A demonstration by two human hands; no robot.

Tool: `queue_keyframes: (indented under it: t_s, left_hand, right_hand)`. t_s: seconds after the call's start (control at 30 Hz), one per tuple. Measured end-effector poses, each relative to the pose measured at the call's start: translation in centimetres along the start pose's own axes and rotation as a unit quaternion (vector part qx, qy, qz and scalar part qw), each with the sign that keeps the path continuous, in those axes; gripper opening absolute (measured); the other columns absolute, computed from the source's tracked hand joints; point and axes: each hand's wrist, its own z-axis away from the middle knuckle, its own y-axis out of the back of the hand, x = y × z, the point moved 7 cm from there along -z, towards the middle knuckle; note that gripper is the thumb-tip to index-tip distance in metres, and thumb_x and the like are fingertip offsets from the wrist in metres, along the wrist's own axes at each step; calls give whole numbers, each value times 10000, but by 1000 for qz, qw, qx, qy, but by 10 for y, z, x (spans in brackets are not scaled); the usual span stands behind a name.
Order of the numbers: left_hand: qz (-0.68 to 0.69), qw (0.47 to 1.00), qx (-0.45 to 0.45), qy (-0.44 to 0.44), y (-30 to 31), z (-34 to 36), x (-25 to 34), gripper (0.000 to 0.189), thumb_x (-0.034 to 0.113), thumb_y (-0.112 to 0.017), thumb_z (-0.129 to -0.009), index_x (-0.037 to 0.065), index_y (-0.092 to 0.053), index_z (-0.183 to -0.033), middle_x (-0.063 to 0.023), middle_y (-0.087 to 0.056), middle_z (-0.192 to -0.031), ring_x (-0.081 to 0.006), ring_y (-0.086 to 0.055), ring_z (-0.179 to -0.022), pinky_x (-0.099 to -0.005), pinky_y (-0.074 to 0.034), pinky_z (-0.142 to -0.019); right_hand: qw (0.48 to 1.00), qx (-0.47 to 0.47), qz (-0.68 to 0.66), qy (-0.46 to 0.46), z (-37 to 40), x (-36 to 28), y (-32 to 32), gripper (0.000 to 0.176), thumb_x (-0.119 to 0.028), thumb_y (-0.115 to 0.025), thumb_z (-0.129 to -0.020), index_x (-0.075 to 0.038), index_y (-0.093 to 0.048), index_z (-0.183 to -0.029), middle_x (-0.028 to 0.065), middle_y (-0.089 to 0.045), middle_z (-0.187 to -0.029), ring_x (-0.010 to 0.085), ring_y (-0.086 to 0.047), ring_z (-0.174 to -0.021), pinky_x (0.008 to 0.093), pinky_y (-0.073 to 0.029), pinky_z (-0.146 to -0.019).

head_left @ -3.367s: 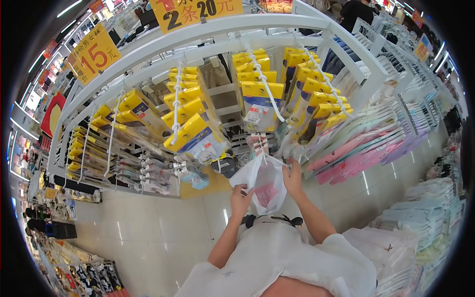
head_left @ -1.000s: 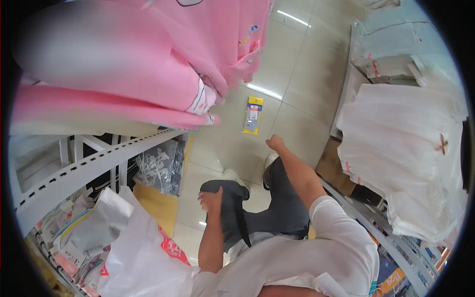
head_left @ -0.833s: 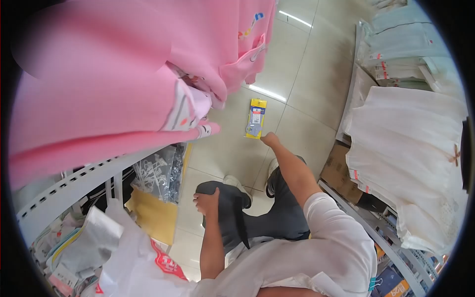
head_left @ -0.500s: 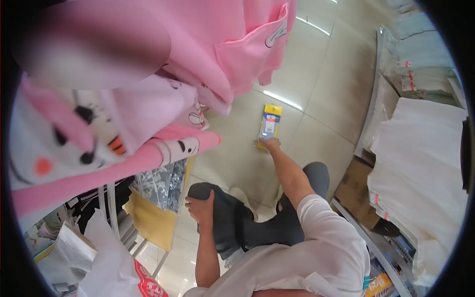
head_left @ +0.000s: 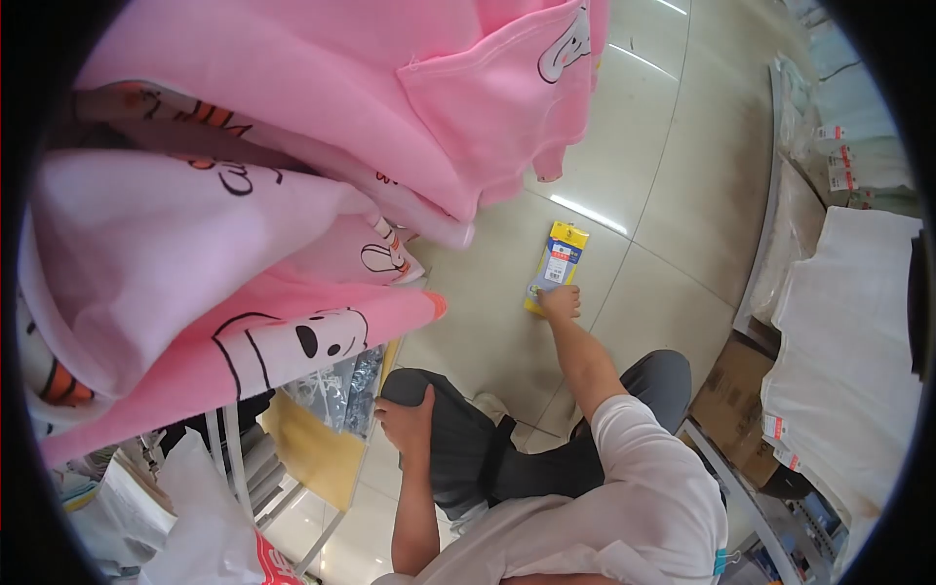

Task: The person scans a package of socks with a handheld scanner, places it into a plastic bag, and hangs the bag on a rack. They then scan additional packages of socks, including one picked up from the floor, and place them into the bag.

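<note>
My right hand has its fingers closed on the lower end of a flat yellow-and-blue packet. A white and red label is on the packet's front, and its contents are hard to make out. Behind the packet, in this view, lies the pale tiled floor. My left hand rests on my left knee, thumb apart from the other fingers, holding no object. Both my knees are bent in dark trousers.
Pink garments with cartoon prints hang close on the left, above a yellow board and a white plastic bag. On the right, white cloth with tags covers a shelf, with a cardboard box below.
The packet and my right hand have shifted right and slightly down in view. The pink garments fill more of the left side as the view shifts. My left hand stays on the knee.
</note>
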Motion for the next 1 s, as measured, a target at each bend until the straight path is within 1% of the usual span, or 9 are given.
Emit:
queue_keyframes:
  t_s: [0.17, 0.4, 0.43, 0.53, 0.67, 0.77, 0.83, 0.93, 1.0]
  left_hand:
    - [-28, 999, -8, -31, -1, -7, 7, 1041, 605, -721, -619, -143, -306, -1212, -317, -477, -1079, -444, -564, -985, -468, -501, -828]
    - [-67, 996, -35, -50, 15, 9, -5, 1055, 639, -709, -612, -133, -334, -1226, -294, -478, -1156, -405, -556, -1028, -470, -497, -832]
    - [-33, 994, -98, -41, 33, 17, 0, 934, 593, -687, -671, -104, -385, -1214, -277, -465, -1209, -386, -526, -1073, -482, -447, -897]
    - [-18, 984, 2, -178, 63, 53, 11, 710, 471, -678, -734, -68, -467, -1145, -278, -465, -1211, -380, -481, -1120, -487, -365, -968]
    - [86, 968, 22, -234, 132, 126, 33, 521, 294, -665, -749, -60, -517, -1101, -266, -462, -1211, -429, -425, -1142, -484, -345, -965]
    - [99, 944, -45, -311, 159, 173, 37, 458, 256, -662, -743, -55, -544, -1057, -257, -453, -1208, -436, -413, -1149, -488, -333, -976]
    - [110, 928, -33, -354, 192, 192, 54, 415, 247, -659, -743, -32, -566, -1037, -241, -461, -1197, -416, -440, -1129, -483, -370, -947]
    - [135, 928, -211, -276, 218, 215, 49, 374, 253, -649, -757, -9, -589, -1017, -228, -501, -1138, -387, -490, -1079, -458, -416, -899]
    - [209, 912, -218, -276, 242, 228, 44, 391, 306, -648, -774, -15, -607, -994, -224, -582, -966, -377, -563, -934, -426, -452, -847]
  right_hand:
    - [992, 1, -102, 80, 0, 4, 18, 604, -316, -767, -681, 17, -475, -1092, 206, -580, -1109, 368, -562, -1060, 486, -451, -884]
    - [979, 8, -137, 149, 35, 1, 94, 476, -244, -719, -682, 35, -516, -1009, 240, -631, -964, 407, -617, -908, 447, -501, -802]
    - [979, -7, -121, 163, 42, 1, 104, 474, -249, -727, -675, 39, -530, -996, 242, -635, -955, 402, -624, -894, 441, -506, -788]
    - [965, -108, -167, 172, 96, 12, 138, 444, -216, -730, -690, 62, -568, -997, 221, -649, -934, 328, -649, -821, 393, -514, -740]
    - [915, -204, -293, 187, 185, 34, 214, 422, -173, -722, -726, 74, -570, -1033, 161, -655, -932, 226, -646, -786, 342, -508, -701]
    - [909, -214, -297, 202, 270, 59, 287, 414, -161, -716, -742, 82, -563, -1040, 154, -652, -943, 215, -637, -794, 337, -501, -706]
    - [917, -188, -270, 224, 304, 56, 332, 378, -165, -727, -732, 71, -585, -991, 155, -658, -905, 216, -646, -766, 334, -506, -679]
    - [899, -180, -290, 275, 340, 84, 371, 362, -194, -727, -723, 58, -582, -938, 179, -655, -879, 259, -647, -769, 356, -500, -683]
    - [915, -152, -239, 286, 376, 109, 407, 367, -207, -724, -719, 56, -576, -928, 194, -651, -876, 284, -644, -783, 368, -496, -699]
